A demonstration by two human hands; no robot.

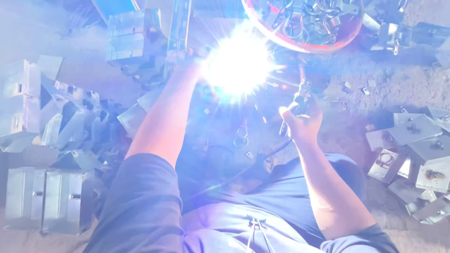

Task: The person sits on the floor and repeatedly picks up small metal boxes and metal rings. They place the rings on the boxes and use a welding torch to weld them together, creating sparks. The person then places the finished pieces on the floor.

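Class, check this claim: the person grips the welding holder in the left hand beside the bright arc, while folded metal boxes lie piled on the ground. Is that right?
Not quite. The head view shows the welding holder gripped in the right hand, not the left. The rest stands: it is beside the bright arc, and folded metal boxes lie piled on the ground.

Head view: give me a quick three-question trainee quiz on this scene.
1. True or false: the right hand grips a welding electrode holder.
2. The red bowl at the top holds: A) metal rings and links, B) sand, C) water.
3. What hides the left hand?

Key: 1 true. 2 A. 3 The glare of the welding arc; the hand reaches beside it towards the metal boxes, and its grip cannot be made out.
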